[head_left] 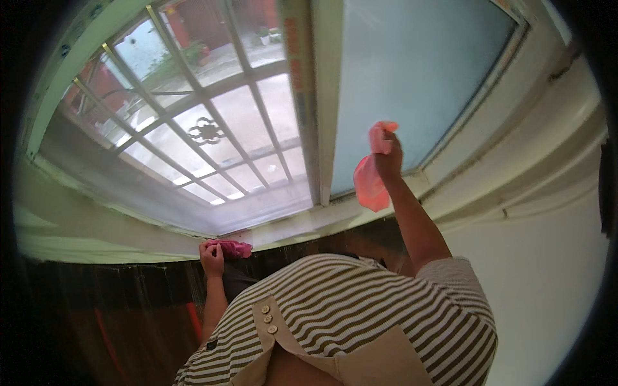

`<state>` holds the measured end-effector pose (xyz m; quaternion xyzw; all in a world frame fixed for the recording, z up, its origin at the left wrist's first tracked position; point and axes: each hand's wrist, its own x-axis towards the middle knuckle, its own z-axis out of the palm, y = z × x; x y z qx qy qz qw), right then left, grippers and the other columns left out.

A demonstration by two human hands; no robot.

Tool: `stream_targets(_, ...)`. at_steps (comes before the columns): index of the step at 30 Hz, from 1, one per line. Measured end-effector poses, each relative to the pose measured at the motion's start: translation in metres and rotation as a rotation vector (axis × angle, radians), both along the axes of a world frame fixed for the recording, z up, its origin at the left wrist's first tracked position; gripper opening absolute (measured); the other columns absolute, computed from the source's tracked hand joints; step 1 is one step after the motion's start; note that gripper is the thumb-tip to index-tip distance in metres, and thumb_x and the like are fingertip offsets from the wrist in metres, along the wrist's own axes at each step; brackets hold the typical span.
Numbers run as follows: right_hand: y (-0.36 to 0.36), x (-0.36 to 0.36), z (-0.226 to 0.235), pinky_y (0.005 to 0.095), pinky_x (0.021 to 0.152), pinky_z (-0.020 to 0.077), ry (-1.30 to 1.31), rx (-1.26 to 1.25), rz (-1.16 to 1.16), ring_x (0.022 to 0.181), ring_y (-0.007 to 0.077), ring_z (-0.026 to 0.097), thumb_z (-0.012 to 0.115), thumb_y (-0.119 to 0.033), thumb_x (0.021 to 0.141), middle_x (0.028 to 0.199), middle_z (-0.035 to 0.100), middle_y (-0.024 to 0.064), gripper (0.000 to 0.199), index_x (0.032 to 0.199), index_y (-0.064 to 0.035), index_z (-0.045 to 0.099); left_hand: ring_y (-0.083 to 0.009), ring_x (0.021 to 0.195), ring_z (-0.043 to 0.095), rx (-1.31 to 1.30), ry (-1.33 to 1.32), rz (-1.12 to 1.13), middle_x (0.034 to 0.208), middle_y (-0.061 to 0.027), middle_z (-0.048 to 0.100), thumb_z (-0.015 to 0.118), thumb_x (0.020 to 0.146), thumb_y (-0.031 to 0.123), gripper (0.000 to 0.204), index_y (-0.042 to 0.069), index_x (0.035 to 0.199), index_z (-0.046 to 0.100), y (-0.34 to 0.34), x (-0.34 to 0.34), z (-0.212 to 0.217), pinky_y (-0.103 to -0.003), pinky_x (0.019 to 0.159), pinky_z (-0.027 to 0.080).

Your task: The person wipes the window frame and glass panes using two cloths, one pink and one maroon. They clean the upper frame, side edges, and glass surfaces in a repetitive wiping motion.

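Observation:
Bunched in my right hand (390, 157) is a pink cloth (371, 185), with one part hanging below the fingers and another sticking out above them. This hand is raised in front of the frosted window pane (412, 71) on the right; whether the cloth touches the glass I cannot tell. Lower down on the left, my left hand (212, 258) is closed on a darker pink cloth (235, 249), crumpled by the window sill (270, 234).
A pale upright frame (327, 96) divides the frosted pane from the left window opening, which has metal bars (212, 106) with a flower-shaped ornament. Beyond the bars lies a bright yard. A white wall (521, 289) stands at the right, and dark panelling (129, 289) runs below the sill.

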<state>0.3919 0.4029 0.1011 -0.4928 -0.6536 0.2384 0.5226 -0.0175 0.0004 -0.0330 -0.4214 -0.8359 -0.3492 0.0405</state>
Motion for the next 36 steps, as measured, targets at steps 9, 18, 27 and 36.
stream_targets(9,0.005,-0.041,0.117,0.0345,0.088,0.0447,0.137,0.572,-0.013,0.099,0.0258,0.059,0.055,-0.021,0.093,0.109,0.061,0.0129,0.030,0.116,-0.0024,0.058,-0.0339,0.093,0.057,0.157,0.033,0.008,0.098,-0.0160,0.058,0.068,0.080,0.010,0.013,-0.002,0.078,0.062,-0.008,0.004,0.010,-0.041,0.084,0.048)
stream_targets(18,-0.039,-0.039,0.004,0.0352,0.092,0.0447,-0.072,0.353,0.393,0.103,0.0221,0.056,0.055,-0.007,0.090,0.109,0.059,0.0097,0.025,0.115,-0.0020,0.056,-0.0335,0.091,0.058,0.168,-0.017,0.027,0.096,-0.0159,0.057,0.068,0.080,0.010,0.013,-0.002,0.077,0.062,0.001,-0.001,0.010,-0.041,0.081,0.049)
stream_targets(27,-0.030,-0.071,0.164,0.0349,0.090,0.0497,0.400,0.341,0.211,0.102,0.0183,0.060,0.072,-0.014,0.082,0.118,0.062,0.0083,0.046,0.124,-0.0018,0.056,-0.0329,0.093,0.058,0.195,0.015,0.036,0.097,-0.0146,0.058,0.067,0.080,0.009,0.010,0.000,0.078,0.063,0.006,-0.004,0.013,-0.040,0.080,0.051)
stream_targets(36,-0.036,-0.093,0.094,0.0421,0.102,0.0383,0.348,0.357,0.420,0.123,0.0268,0.045,0.059,-0.027,0.089,0.130,0.044,0.0119,0.053,0.135,-0.0054,0.043,-0.0338,0.094,0.059,0.161,-0.029,0.075,0.099,-0.0154,0.058,0.067,0.080,0.012,0.012,0.001,0.078,0.064,0.005,-0.004,0.009,-0.040,0.081,0.051)
